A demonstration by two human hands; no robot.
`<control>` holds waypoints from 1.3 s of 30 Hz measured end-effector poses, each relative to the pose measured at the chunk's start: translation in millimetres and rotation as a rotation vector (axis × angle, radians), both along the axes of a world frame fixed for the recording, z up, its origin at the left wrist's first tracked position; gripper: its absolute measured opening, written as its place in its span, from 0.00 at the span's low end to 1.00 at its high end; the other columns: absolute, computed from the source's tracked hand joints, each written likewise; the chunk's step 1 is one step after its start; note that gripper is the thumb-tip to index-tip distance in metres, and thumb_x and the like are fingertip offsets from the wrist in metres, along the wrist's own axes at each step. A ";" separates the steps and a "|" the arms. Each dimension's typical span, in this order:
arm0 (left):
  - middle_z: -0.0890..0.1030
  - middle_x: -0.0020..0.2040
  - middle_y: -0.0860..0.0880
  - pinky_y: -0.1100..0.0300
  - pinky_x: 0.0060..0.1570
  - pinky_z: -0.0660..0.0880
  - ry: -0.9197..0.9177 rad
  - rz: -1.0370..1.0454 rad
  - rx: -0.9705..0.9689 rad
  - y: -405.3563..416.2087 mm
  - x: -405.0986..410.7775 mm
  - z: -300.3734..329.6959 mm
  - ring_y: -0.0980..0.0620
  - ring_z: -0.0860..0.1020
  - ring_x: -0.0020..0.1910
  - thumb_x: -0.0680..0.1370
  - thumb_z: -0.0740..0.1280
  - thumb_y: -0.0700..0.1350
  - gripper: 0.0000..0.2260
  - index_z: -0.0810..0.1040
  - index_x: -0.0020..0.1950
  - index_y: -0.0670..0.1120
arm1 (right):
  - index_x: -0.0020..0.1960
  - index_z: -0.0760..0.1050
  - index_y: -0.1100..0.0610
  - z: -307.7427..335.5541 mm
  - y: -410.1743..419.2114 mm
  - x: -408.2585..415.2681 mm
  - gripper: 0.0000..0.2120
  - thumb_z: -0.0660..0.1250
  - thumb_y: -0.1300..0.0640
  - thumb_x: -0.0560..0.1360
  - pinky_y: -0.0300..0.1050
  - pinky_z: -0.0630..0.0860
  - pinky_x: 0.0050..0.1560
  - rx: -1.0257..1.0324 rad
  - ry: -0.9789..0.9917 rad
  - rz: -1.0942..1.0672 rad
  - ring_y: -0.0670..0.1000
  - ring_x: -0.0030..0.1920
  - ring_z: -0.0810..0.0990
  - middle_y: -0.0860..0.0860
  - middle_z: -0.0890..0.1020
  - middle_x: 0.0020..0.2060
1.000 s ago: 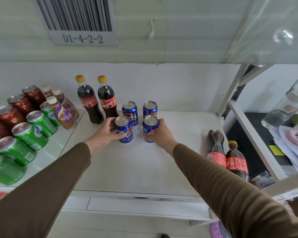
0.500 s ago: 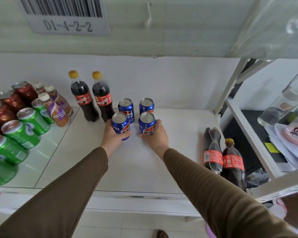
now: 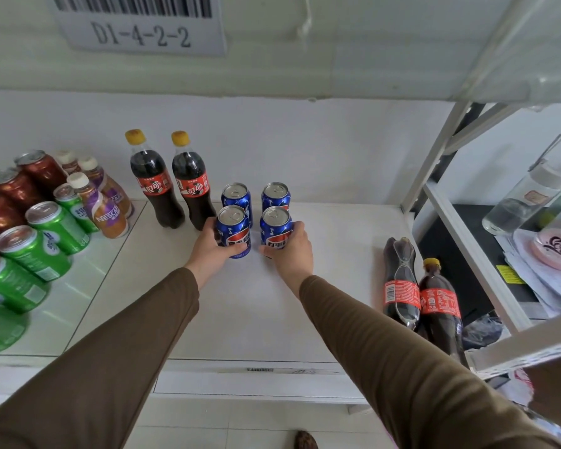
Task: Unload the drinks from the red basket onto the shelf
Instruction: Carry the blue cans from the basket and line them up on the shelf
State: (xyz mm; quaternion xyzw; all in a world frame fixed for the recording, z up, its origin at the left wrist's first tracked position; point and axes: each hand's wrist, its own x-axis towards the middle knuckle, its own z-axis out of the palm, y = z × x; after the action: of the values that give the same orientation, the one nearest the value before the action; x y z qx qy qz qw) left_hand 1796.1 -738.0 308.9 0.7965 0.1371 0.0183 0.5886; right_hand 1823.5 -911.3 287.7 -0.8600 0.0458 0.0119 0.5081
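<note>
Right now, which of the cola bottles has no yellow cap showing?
The flattened cola bottle at the shelf's right end, left of the yellow-capped bottle. The two upright bottles at the back also have yellow caps.

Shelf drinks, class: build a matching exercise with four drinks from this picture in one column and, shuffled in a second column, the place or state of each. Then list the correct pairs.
Column 1
1. front left blue can
2. green cans
3. yellow-capped cola bottles
4. Nescafe bottle

Column 2
A. standing at the back, left of the blue cans
B. between the green cans and the cola bottles
C. held by the left hand
D. rows at the shelf's left end

Pairs: 1-C, 2-D, 3-A, 4-B
</note>
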 end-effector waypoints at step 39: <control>0.56 0.83 0.45 0.47 0.78 0.52 -0.046 0.205 0.719 61.4 -221.5 20.7 0.44 0.51 0.81 0.75 0.75 0.51 0.39 0.58 0.80 0.48 | 0.80 0.52 0.47 53.3 62.7 -165.6 0.43 0.72 0.40 0.75 0.59 0.51 0.79 -0.415 -0.395 0.478 0.58 0.81 0.50 0.51 0.53 0.81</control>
State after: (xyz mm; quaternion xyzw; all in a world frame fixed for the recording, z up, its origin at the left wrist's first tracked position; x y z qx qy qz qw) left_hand 1574.6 -676.6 329.6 0.9339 0.1876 0.1420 0.2692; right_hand 1657.8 -848.6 341.0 -0.9168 -0.2538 -0.0456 0.3048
